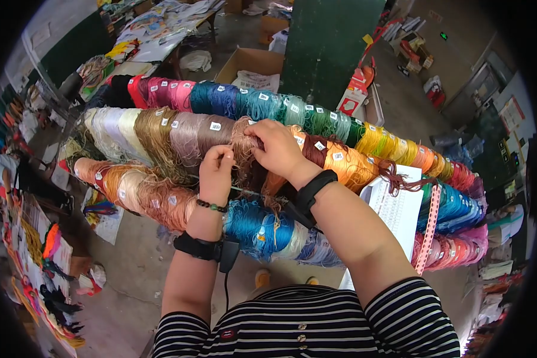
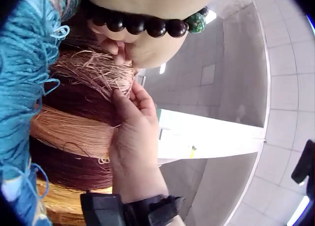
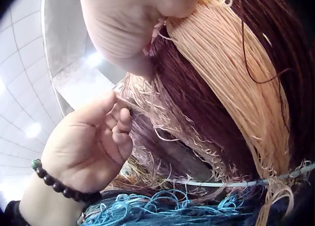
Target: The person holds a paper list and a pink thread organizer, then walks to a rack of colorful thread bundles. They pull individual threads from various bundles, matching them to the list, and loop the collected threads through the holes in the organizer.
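Note:
A dusty-pink skein of thread hangs over the middle row, its loose strands also showing in the left wrist view. My left hand is on its left side; in the right wrist view thumb and forefinger pinch a thin pink strand drawn out from the skein, with the other fingers curled. My right hand reaches over the top, and the left wrist view shows thumb and fingers pinching the skein's upper threads. Dark maroon thread and a peach skein hang beside it.
Rows of labelled skeins surround the hands, with blue thread on the nearest row. A pale rod crosses below the skeins. Printed sheets lie at right, under loose maroon strands. Behind stand a cardboard box and a green pillar.

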The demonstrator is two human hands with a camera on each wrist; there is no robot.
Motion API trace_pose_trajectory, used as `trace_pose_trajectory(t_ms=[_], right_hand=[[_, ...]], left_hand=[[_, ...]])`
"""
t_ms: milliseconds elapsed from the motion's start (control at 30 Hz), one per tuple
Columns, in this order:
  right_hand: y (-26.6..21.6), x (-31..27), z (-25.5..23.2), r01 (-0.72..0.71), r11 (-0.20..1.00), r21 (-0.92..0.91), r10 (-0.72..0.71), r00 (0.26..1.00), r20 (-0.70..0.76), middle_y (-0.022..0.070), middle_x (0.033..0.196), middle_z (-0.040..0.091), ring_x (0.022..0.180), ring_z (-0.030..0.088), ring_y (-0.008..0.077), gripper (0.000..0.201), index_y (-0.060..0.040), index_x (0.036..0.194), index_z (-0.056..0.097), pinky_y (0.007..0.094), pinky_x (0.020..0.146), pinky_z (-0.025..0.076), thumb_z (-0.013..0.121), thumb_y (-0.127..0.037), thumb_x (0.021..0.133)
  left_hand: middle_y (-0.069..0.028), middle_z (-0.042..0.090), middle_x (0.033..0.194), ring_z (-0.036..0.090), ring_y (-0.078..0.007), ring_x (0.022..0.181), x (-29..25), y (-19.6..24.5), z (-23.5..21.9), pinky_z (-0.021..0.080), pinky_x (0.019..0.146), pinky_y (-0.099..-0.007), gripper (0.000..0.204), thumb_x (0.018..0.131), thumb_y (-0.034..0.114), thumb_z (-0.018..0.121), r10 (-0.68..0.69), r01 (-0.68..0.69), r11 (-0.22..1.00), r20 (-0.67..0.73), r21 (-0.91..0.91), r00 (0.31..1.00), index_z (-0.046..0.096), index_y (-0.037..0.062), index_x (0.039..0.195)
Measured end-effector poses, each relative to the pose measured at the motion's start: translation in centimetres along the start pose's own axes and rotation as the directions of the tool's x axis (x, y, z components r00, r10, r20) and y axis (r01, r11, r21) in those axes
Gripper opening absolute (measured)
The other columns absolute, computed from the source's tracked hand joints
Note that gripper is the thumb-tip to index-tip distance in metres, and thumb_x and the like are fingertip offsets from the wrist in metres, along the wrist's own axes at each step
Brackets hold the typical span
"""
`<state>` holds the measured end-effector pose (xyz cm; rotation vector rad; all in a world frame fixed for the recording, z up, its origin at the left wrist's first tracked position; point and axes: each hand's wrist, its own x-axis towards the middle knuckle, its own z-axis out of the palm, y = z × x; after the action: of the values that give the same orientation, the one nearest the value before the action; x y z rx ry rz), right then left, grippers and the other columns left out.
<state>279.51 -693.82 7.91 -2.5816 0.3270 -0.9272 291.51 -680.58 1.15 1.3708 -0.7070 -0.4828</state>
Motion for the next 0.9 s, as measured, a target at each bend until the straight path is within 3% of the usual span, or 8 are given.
trace_pose_trajectory(t_ms=[67, 100, 200, 300, 500, 800, 900], right_hand=[[0.1, 0.0, 0.1, -0.01, 1.0, -0.007, 0.01, 1.0, 0.001, 0.0101, 0.098, 0.06, 0.098, 0.056, 0.0327, 0.029, -0.009, 0.1, 0.064, 0.0414, 0.086, 0.045, 0.065, -0.004, 0.071], [0.1, 0.1, 0.2, -0.011, 1.0, -0.01, 0.011, 1.0, 0.002, 0.0102, 0.099, 0.061, 0.098, 0.056, 0.0327, 0.029, -0.0091, 0.1, 0.064, 0.0415, 0.086, 0.045, 0.065, -0.004, 0.071], [0.1, 0.0, 0.1, -0.005, 1.0, -0.002, 0.005, 1.0, -0.002, 0.0102, 0.098, 0.061, 0.098, 0.056, 0.033, 0.029, -0.009, 0.099, 0.063, 0.0419, 0.086, 0.045, 0.064, -0.003, 0.071], [0.0, 0.0, 0.0, -0.007, 1.0, 0.03, 0.007, 1.0, -0.005, 0.0101, 0.098, 0.061, 0.098, 0.056, 0.033, 0.029, -0.0089, 0.099, 0.063, 0.0419, 0.086, 0.045, 0.064, -0.003, 0.071], [0.0, 0.1, 0.0, 0.031, 0.999, 0.008, -0.031, 0.999, -0.028, 0.0128, 0.094, 0.061, 0.092, 0.057, 0.0349, 0.031, -0.0057, 0.098, 0.062, 0.0418, 0.082, 0.047, 0.067, -0.002, 0.068], [-0.1, 0.0, 0.0, 0.041, 0.999, -0.001, -0.041, 0.998, -0.039, 0.0128, 0.094, 0.061, 0.092, 0.057, 0.035, 0.03, -0.0061, 0.098, 0.062, 0.0421, 0.081, 0.047, 0.067, -0.003, 0.069], [-0.2, 0.0, 0.0, -0.013, 1.0, 0.0, 0.013, 1.0, -0.005, 0.0094, 0.097, 0.061, 0.098, 0.056, 0.0321, 0.029, -0.0094, 0.098, 0.064, 0.0416, 0.086, 0.045, 0.065, -0.003, 0.069]], left_hand=[[-0.0056, 0.067, 0.093, 0.059, -0.0076, 0.071, -0.6, 2.5, -0.1, 0.041, 0.054, -0.0192, 0.01, 0.099, 0.016, 0.049, -0.249, 0.255, 0.94, 0.052, -0.228, 0.967, 0.055, 0.008, 0.101], [-0.0052, 0.068, 0.092, 0.059, -0.0061, 0.069, -0.4, 2.1, -0.2, 0.038, 0.052, -0.0176, 0.012, 0.101, 0.018, 0.044, -0.263, 0.27, 0.944, 0.063, -0.189, 0.963, 0.053, 0.0093, 0.1], [-0.0044, 0.068, 0.088, 0.059, -0.0064, 0.067, -0.4, 2.0, -0.3, 0.038, 0.052, -0.0172, 0.013, 0.099, 0.019, 0.049, -0.303, 0.313, 0.93, 0.077, -0.194, 0.95, 0.055, 0.0081, 0.101], [-0.002, 0.067, 0.083, 0.058, -0.0056, 0.065, -0.6, 2.7, 0.3, 0.036, 0.053, -0.0169, 0.016, 0.096, 0.019, 0.055, -0.312, 0.311, 0.942, 0.013, -0.122, 0.95, 0.06, 0.0066, 0.104], [0.0025, 0.063, 0.079, 0.053, -0.0028, 0.065, 0.1, 0.4, 0.7, 0.039, 0.057, -0.0176, 0.016, 0.086, 0.009, 0.068, -0.084, 0.084, 0.996, -0.01, 0.002, 0.996, 0.067, 0.0008, 0.1], [0.0024, 0.064, 0.079, 0.055, -0.003, 0.069, 0.6, 0.0, 0.8, 0.042, 0.062, -0.018, 0.013, 0.086, 0.008, 0.069, -0.057, 0.058, 0.994, -0.021, 0.091, 0.998, 0.067, -0.0014, 0.095], [0.0027, 0.063, 0.078, 0.054, -0.0032, 0.068, 0.7, -0.5, 0.6, 0.042, 0.062, -0.0189, 0.013, 0.088, 0.01, 0.067, -0.039, 0.043, 0.99, -0.032, 0.134, 0.999, 0.066, -0.0014, 0.094]])
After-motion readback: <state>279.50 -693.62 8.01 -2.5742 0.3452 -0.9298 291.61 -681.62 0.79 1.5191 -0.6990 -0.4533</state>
